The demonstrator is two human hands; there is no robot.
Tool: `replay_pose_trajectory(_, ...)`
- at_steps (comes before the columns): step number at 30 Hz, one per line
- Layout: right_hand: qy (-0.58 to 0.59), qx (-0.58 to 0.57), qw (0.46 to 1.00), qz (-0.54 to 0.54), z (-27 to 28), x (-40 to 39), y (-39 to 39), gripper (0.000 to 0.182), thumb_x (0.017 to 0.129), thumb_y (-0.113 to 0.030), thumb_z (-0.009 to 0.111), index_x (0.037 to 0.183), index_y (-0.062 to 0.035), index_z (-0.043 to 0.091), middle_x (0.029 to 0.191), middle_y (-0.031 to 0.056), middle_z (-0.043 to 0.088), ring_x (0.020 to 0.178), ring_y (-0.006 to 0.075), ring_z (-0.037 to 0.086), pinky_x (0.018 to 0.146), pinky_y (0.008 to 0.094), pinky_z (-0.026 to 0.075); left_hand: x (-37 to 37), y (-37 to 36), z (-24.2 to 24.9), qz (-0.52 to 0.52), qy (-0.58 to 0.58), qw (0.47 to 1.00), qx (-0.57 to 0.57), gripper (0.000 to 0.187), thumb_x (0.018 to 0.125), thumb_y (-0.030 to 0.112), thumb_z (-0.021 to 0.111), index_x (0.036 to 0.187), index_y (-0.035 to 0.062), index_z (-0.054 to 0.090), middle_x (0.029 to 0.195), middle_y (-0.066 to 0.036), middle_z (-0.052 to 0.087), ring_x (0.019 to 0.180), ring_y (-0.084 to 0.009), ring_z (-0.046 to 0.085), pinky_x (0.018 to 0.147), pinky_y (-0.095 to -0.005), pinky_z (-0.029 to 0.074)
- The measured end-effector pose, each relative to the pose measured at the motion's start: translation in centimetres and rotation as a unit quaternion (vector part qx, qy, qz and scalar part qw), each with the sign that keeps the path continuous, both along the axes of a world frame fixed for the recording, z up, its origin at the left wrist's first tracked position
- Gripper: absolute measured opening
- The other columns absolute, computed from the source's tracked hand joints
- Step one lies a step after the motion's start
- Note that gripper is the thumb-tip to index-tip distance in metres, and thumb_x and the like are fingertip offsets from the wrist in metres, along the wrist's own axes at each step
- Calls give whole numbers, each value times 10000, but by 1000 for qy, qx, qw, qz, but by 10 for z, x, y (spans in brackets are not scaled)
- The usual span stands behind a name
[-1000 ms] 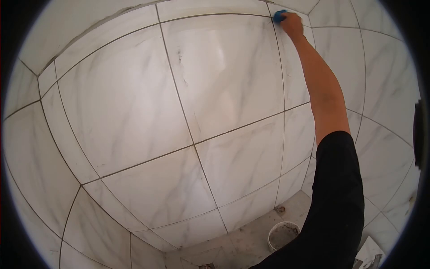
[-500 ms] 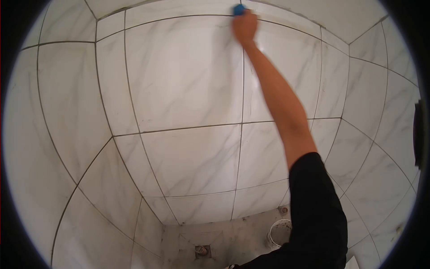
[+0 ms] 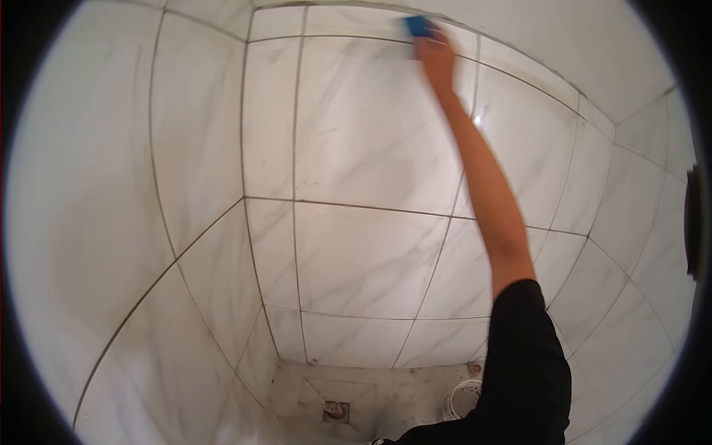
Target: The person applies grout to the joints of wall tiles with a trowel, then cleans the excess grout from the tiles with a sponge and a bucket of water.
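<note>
Nearest is the black sleeve (image 3: 530, 356), partly hiding a white bucket (image 3: 451, 404) on the floor (image 3: 404, 382), with a square floor opening (image 3: 346, 419) to the left. Farther up, the right hand (image 3: 436, 59) has its grip closed on a blurred blue pad (image 3: 417, 26), seemingly against the top strip of the tiled wall (image 3: 363, 267). The pad has just moved left past the middle upright joint, so it now reaches the next tile section. The left hand is out of view, its grip unknowable.
</note>
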State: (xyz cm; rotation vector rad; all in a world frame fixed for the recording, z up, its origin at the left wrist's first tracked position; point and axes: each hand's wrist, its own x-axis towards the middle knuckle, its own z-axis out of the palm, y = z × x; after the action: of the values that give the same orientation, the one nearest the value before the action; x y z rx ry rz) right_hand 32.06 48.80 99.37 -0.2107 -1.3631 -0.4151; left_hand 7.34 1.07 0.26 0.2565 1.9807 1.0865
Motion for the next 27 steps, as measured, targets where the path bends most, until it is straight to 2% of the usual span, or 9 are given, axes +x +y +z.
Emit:
replay_pose_trajectory(1,28,-21,999,8,8,56,17,352,928,-257,592,1155,5,656,858,199,687,774,353,655,706,441,512,5,8,0,-100,72,991,-47,729,924,451,634,1499,127,324,1546,-130,296,1389,-327,340,1138,-482,349)
replay_pose_trajectory(3,283,-13,951,-122,8,116,-1,481,883,-342,589,1091,86,654,888,246,707,841,396,685,766,459,533,8,15,5,-300,214,919,-137,864,885,475,674,1560,152,242,1618,-138,182,1448,-360,271,1178,-512,318)
replay_pose_trajectory(5,386,-138,896,-170,18,172,33,440,826,-302,577,986,96,671,961,247,708,890,383,697,814,467,538,15,39,101,-129,70,971,-191,1170,692,522,766,1593,184,102,1530,-373,207,1343,-549,375,1109,-592,355)
replay_pose_trajectory(7,408,-179,862,-243,14,155,50,381,798,-263,583,908,89,678,951,248,705,851,389,696,780,486,542,27,33,162,-124,33,980,-155,1079,764,490,737,1592,177,120,1578,-312,110,1400,-514,278,1139,-584,333)
replay_pose_trajectory(12,203,-19,958,-200,12,-64,83,147,766,-124,612,716,10,642,716,214,650,720,393,658,656,500,496,25,36,168,-124,12,985,-120,1056,821,471,702,1601,160,61,1598,-336,3,1440,-552,144,1126,-596,350)
replay_pose_trajectory(16,-167,-59,984,-14,0,-236,25,202,765,-81,596,908,-46,735,880,256,670,948,436,636,877,496,514,24,36,153,-153,58,977,-136,1085,788,527,704,1601,163,86,1603,-324,66,1443,-537,169,1102,-634,328)
replay_pose_trajectory(18,-220,74,965,-124,-10,-254,-18,187,770,-149,671,927,-95,757,1080,202,653,1075,400,592,903,482,505,26,36,162,-149,66,979,-124,1090,780,543,702,1601,166,93,1607,-315,84,1446,-530,176,1102,-643,312)
replay_pose_trajectory(23,-241,110,848,-460,22,-152,3,197,772,-195,722,959,-147,762,1152,173,643,1131,391,590,891,483,507,37,44,191,-132,63,968,-202,1065,783,542,697,1600,193,111,1619,-259,127,1451,-489,210,1134,-612,281)
replay_pose_trajectory(27,-279,45,824,-491,24,93,3,336,687,-32,636,1006,-97,720,936,223,612,957,377,578,883,495,473,33,54,152,-202,89,954,-205,1056,783,560,698,1599,220,121,1622,-255,122,1452,-480,215,1138,-607,284)
